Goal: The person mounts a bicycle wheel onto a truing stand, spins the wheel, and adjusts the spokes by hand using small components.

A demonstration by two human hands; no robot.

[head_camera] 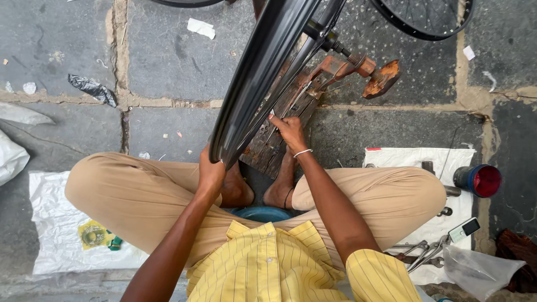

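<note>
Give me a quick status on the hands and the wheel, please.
Left hand grips the rim. Right hand pinches at the spokes, fingers closed. Wheel upright on a rusty stand. Nothing in the way.

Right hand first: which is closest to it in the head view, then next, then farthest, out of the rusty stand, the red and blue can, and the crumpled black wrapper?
From the right hand:
1. Rusty stand, just up and right.
2. Red and blue can, far right on the white cloth.
3. Crumpled black wrapper, far left on the stone floor.
</note>
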